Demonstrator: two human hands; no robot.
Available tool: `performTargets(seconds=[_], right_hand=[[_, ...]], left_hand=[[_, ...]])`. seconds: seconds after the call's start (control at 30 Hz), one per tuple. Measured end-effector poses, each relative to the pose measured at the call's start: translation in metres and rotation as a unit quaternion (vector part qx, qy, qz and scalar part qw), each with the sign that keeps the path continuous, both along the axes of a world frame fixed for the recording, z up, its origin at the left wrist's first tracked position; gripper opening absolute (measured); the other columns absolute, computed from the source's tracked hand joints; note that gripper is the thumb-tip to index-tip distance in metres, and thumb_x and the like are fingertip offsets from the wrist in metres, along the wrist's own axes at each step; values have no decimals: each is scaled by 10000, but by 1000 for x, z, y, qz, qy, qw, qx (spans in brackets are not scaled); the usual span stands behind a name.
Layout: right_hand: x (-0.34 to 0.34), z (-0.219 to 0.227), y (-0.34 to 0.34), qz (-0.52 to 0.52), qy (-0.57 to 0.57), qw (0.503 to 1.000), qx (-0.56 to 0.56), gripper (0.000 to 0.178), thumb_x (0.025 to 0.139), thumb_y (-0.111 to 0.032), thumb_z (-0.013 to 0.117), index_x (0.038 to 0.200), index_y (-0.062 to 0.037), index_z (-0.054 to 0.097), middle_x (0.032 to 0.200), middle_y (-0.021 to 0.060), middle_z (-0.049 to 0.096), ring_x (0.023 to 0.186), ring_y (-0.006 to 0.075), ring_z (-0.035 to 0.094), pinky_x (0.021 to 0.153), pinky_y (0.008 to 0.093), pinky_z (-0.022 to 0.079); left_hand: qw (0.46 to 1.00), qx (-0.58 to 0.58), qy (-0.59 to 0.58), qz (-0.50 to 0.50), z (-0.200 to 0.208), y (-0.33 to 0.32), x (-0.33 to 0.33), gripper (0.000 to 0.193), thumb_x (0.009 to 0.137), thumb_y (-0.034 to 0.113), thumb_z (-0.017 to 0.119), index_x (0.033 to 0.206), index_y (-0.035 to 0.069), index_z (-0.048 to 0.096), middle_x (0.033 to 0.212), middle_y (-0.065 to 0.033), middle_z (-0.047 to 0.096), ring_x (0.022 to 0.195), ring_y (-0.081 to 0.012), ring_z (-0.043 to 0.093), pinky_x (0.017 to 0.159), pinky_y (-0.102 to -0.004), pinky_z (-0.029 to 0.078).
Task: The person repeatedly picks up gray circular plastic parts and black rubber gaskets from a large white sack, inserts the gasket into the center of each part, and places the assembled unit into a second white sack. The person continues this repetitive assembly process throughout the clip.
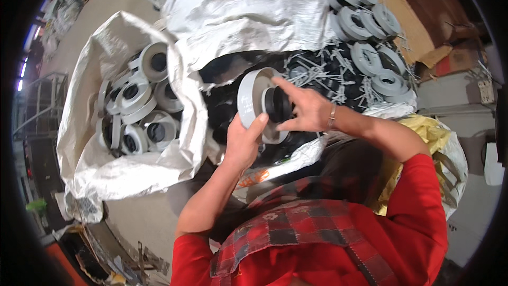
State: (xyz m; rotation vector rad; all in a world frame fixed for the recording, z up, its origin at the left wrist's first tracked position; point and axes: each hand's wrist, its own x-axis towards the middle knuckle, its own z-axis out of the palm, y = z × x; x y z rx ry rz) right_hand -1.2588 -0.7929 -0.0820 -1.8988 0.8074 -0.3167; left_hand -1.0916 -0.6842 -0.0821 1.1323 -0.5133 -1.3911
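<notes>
left hand (243,142) of a seated person grips the lower near edge of a pale grey plastic ring (247,100), thumb laid over the inner side and the other fingers mostly hidden behind it. right hand (311,108) is spread on the opposite side: its forefinger reaches the ring's upper edge, its thumb is lower down, and the black ribbed collar (276,104) at the ring's centre is between them. whether its curled fingers press on that collar cannot be told.

the ring is held tilted in mid-air before the person's lap, between an open white woven sack (127,179) of similar parts on the left and a heap of thin pale sticks (301,74) over black pieces on the right. more grey rings (365,59) are stacked beyond the heap.

it looks light and stiff, and the smooth wall could slide a little under dry fingers. the broad outer rim seems the surest hold, with the collar as a second grip; the thin edge would probably chip before it bent, so pinching hard there looks unwise.
</notes>
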Motion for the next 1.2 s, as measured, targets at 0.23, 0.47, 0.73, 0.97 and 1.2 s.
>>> performTargets(seconds=[0.23, 0.47, 0.73, 0.97, 1.2], right_hand=[[-5, -16, -34, -25, 53, 935, 351, 764, 890, -658, 338, 944, 65, 578, 714, 169, 647, 580, 216, 653, 508, 302, 536], [-184, -163, -179, -412, 328, 833, -168, 664, 786, -380, 651, 1252, 49, 451, 1277, 265, 483, 1195, 377, 457, 991, 413, 390], [-157, -122, -126, -294, 309, 841, -333, 483, 872, -366, 552, 1066, 76, 556, 937, 251, 614, 933, 358, 574, 818, 449, 451], [-19, -3, -52, -103, -177, 899, 386, 475, 959, -404, 436, 893, 10, 660, 702, 65, 639, 618, 109, 600, 564, 243, 467], [101, -127, -110, -375, -78, 822, 420, 292, 810, -286, 708, 893, -42, 570, 728, 16, 526, 626, 127, 517, 564, 275, 488]], left_hand=[[917, -49, -391, 60, -4, 5, 30, 451, 848, 138, 664, 1219, -23, 465, 1067, -71, 571, 917, -147, 546, 821, -289, 450], [806, -133, -474, 329, 30, -28, 95, 735, 894, 131, 587, 1463, 14, 137, 1504, -193, 191, 1383, -256, 214, 1108, -363, 190], [993, 93, -70, 34, -11, -21, 36, 519, 867, 64, 600, 1335, -32, 398, 1262, -169, 524, 1130, -221, 539, 983, -326, 404], [995, 99, -2, -4, -20, -12, 14, 548, 834, 166, 639, 1304, -19, 428, 1274, -211, 488, 1224, -281, 435, 1030, -377, 338], [985, 124, -43, 107, -11, -9, 56, 253, 832, 59, 540, 1052, -58, 584, 982, -128, 643, 862, -209, 644, 810, -374, 519]])
